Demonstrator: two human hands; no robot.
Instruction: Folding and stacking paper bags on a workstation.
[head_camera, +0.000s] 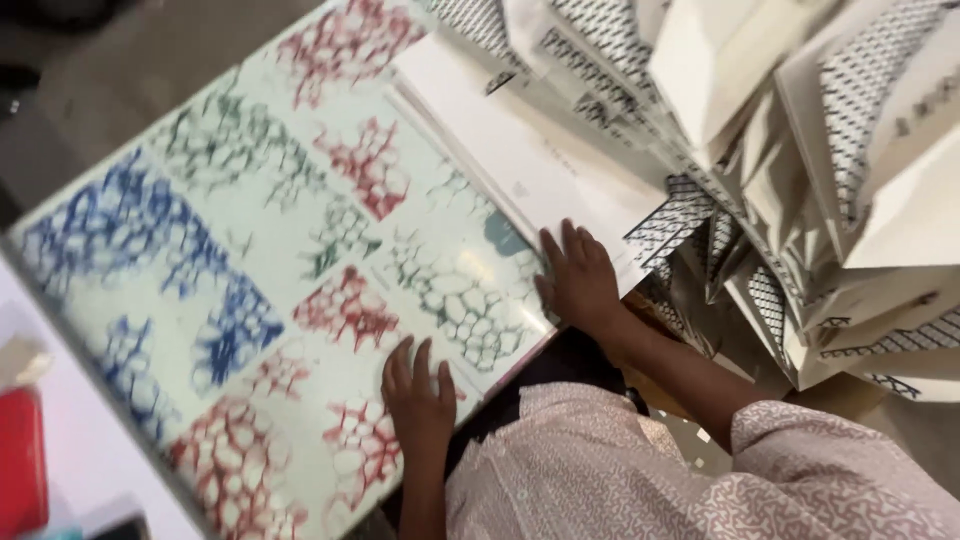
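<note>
left hand (420, 395) flat on patterned sheet (250, 250) | right hand (578, 280) flat at white sheet (520, 150) edge | folded cartons (800, 150) stacked right

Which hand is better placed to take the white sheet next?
Right, probably. The right hand lies flat at the near edge of the white sheet, fingers on it. The left hand rests flat lower down on the patterned table cover, apart from the sheet.
</note>
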